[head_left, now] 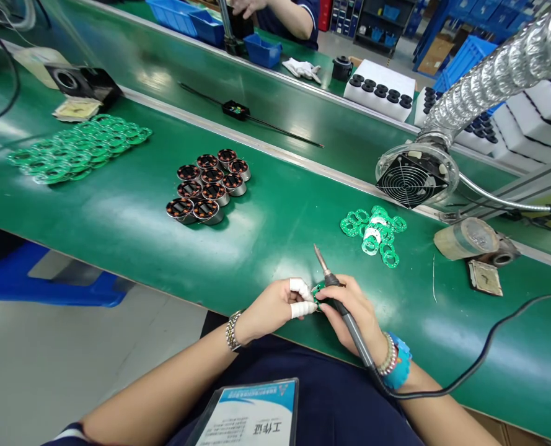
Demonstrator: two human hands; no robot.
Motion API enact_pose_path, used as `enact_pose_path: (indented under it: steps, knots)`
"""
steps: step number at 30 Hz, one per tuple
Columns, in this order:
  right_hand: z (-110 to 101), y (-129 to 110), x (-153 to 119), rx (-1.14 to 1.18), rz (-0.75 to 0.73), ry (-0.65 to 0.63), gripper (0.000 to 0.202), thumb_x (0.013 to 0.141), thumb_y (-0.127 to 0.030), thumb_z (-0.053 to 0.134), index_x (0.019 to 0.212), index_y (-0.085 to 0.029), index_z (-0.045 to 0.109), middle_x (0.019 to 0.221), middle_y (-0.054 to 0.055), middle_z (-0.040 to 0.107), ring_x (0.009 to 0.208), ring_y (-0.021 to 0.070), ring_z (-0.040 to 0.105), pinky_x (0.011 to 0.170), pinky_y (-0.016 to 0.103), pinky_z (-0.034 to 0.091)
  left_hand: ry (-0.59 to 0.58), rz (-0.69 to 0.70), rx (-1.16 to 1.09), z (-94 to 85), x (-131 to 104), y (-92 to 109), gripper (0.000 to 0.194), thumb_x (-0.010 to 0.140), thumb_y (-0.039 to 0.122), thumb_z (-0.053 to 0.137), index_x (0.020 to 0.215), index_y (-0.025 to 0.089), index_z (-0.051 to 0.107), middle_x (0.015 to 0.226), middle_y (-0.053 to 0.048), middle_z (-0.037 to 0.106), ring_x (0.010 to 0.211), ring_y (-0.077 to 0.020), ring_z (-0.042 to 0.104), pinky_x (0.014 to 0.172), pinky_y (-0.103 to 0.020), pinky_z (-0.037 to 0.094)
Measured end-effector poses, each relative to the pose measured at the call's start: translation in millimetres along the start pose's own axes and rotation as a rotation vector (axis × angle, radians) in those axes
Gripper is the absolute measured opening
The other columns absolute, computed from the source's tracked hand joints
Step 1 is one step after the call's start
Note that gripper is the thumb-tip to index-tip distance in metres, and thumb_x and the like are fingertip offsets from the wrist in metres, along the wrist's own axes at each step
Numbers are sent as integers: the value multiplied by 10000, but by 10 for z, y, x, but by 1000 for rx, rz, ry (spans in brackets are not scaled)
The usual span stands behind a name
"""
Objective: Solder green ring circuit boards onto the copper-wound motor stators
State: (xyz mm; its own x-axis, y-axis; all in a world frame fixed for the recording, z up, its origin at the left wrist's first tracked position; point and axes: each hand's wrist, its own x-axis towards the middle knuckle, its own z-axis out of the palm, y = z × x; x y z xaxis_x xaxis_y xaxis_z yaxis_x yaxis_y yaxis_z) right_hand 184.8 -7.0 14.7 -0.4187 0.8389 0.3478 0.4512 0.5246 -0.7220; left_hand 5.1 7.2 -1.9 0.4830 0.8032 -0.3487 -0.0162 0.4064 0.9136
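Observation:
Between my two hands, low over the bench edge, is a small green ring-shaped circuit board (318, 288). My left hand (279, 305), with white tape on its thumb and finger, pinches the board from the left. Fingertips of my right hand (356, 310) touch the board's right side, while the same hand holds a soldering iron (347, 316) whose tip points up and away. Fingers hide much of the board. Ahead and to the right lies a loose pile of green ring boards (385, 232). A group of round motor stators (211, 186) with copper windings stands further left.
Rows of green ring boards (80, 148) lie at the left. A fan (409, 176) with a foil duct (493, 71) hangs at the right, near a plastic cup (465, 237) and a sponge tray (484, 277). The iron's cord (484, 353) crosses the right side. Opposite sits another person (289, 18).

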Motion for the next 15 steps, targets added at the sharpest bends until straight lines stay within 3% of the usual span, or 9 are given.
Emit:
enact_pose_path:
  steps: [10, 15]
  knots:
    - [108, -89, 56, 9, 47, 14, 267, 811, -74, 480, 1045, -195, 522, 804, 49, 586, 837, 186, 519, 746, 340, 479, 12, 38, -26, -8, -62, -24, 138, 713, 236, 638, 693, 138, 543, 652, 17, 555, 618, -102, 529, 642, -249, 438]
    - [-14, -103, 29, 8, 62, 81, 227, 799, -101, 532, 1001, -203, 558, 854, 57, 615, 892, 194, 549, 778, 342, 475, 14, -23, -24, -8, -86, -41, 117, 758, 243, 593, 730, 140, 546, 673, 3, 592, 643, -117, 570, 694, -274, 467]
